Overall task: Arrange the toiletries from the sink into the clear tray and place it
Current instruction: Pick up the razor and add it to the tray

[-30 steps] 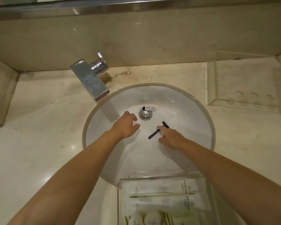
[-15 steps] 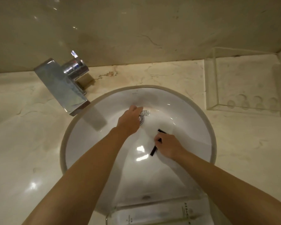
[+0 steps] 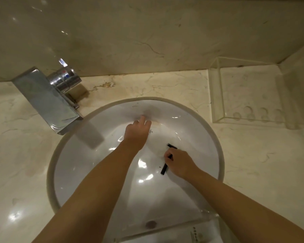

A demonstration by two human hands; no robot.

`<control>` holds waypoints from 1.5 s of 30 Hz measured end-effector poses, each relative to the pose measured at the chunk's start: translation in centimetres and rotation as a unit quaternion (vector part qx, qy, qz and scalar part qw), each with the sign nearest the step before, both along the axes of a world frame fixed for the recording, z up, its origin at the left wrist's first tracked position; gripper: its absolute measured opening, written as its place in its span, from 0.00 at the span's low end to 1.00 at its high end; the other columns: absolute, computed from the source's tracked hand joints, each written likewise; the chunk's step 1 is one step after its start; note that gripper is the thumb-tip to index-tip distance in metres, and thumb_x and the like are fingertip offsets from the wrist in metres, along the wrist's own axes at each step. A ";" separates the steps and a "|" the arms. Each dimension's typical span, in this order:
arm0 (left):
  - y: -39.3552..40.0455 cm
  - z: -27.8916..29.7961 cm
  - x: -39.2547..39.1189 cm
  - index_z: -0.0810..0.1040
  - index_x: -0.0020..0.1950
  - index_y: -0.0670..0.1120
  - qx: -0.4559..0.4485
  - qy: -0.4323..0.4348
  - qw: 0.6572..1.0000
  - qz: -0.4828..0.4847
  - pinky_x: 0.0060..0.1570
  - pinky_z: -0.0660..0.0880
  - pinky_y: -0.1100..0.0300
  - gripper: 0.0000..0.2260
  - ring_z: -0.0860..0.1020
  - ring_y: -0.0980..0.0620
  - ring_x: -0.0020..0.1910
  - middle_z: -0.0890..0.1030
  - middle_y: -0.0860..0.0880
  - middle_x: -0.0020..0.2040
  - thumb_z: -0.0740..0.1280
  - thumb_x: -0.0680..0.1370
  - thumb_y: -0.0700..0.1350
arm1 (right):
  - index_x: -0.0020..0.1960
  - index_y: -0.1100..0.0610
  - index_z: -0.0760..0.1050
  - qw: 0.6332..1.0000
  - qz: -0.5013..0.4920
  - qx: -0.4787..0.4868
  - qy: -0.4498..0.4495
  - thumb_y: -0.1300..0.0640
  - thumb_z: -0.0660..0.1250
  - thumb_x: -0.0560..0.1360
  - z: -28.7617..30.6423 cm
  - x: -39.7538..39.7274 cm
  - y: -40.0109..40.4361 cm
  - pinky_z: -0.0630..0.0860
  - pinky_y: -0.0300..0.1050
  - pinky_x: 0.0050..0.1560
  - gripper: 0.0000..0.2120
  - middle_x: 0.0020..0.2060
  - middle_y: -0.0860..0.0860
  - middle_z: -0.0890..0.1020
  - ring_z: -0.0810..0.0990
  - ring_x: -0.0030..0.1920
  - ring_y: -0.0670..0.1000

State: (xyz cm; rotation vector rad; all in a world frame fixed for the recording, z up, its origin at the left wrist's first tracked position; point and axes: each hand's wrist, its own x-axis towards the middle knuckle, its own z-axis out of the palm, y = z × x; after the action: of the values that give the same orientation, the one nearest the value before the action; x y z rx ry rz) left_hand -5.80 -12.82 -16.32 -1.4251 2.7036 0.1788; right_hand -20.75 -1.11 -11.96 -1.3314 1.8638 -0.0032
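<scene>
While both hands reach into the white sink (image 3: 197,123), we count one black razor (image 3: 165,168), two clear trays and one faucet (image 3: 47,100). The right hand (image 3: 180,163) pinches the razor's slim handle, the head showing at 12 o'clock of its fingers. The left hand (image 3: 138,131), fingers curled downward, covers something we cannot see clearly.
</scene>
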 end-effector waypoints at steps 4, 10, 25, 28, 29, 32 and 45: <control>0.5 0.2 -0.1 0.77 0.48 0.39 0.035 0.052 0.996 0.058 0.24 0.64 0.61 0.16 0.76 0.46 0.26 0.77 0.43 0.41 0.75 0.63 0.35 | 0.51 0.58 0.77 1.000 -0.019 -0.011 0.007 0.58 0.58 0.79 0.6 -0.4 -0.1 0.74 0.43 0.43 0.09 0.44 0.52 0.80 0.77 0.41 0.52; 0.7 3.3 -1.3 0.66 0.64 0.40 0.313 0.288 0.849 0.313 0.51 0.73 0.53 0.16 0.77 0.42 0.52 0.76 0.41 0.53 0.63 0.78 0.40 | 0.44 0.58 0.74 0.994 -0.090 -0.054 0.004 0.59 0.59 0.79 1.7 0.1 0.0 0.72 0.43 0.38 0.09 0.40 0.52 0.78 0.76 0.38 0.51; 7.7 11.2 1.9 0.75 0.44 0.41 0.471 0.510 0.636 0.336 0.57 0.77 0.52 0.15 0.78 0.40 0.60 0.80 0.47 0.48 0.62 0.71 0.22 | 0.52 0.56 0.67 0.971 -0.151 -0.168 -0.083 0.64 0.61 0.77 7.8 1.5 2.9 0.75 0.51 0.41 0.06 0.34 0.49 0.73 0.74 0.36 0.52; 9.8 12.8 2.3 0.77 0.41 0.43 0.442 0.504 0.676 0.306 0.58 0.77 0.53 0.14 0.78 0.42 0.61 0.82 0.47 0.51 0.65 0.70 0.23 | 0.51 0.56 0.70 0.964 -0.138 -0.216 -0.077 0.64 0.59 0.77 9.2 1.7 4.4 0.75 0.51 0.38 0.06 0.36 0.51 0.76 0.75 0.36 0.54; 10.5 13.4 2.3 0.77 0.39 0.43 0.432 0.503 0.687 0.298 0.58 0.77 0.54 0.14 0.79 0.43 0.60 0.82 0.44 0.53 0.65 0.70 0.23 | 0.51 0.56 0.72 0.960 -0.141 -0.227 -0.081 0.65 0.59 0.77 9.6 1.8 4.9 0.74 0.49 0.38 0.07 0.37 0.51 0.76 0.75 0.36 0.54; 12.6 15.2 2.6 0.77 0.34 0.42 0.414 0.491 0.711 0.286 0.58 0.76 0.57 0.15 0.80 0.46 0.58 0.82 0.42 0.53 0.64 0.71 0.23 | 0.52 0.57 0.78 0.952 -0.165 -0.235 -0.101 0.65 0.58 0.77 10.9 1.8 6.2 0.71 0.42 0.38 0.11 0.40 0.51 0.79 0.76 0.39 0.52; 21.3 19.9 4.2 0.80 0.37 0.41 0.377 0.439 0.762 0.291 0.49 0.79 0.56 0.13 0.78 0.46 0.46 0.80 0.39 0.49 0.65 0.72 0.25 | 0.42 0.49 0.77 0.933 -0.202 -0.260 -0.144 0.69 0.63 0.72 14.4 0.3 13.1 0.79 0.50 0.46 0.15 0.30 0.48 0.75 0.81 0.43 0.59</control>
State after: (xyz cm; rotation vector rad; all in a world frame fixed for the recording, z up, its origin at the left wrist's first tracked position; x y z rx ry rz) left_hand -1.61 8.49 3.56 -2.0617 1.9250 2.1417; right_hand -20.41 12.01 2.49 -1.1667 1.9105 -0.9151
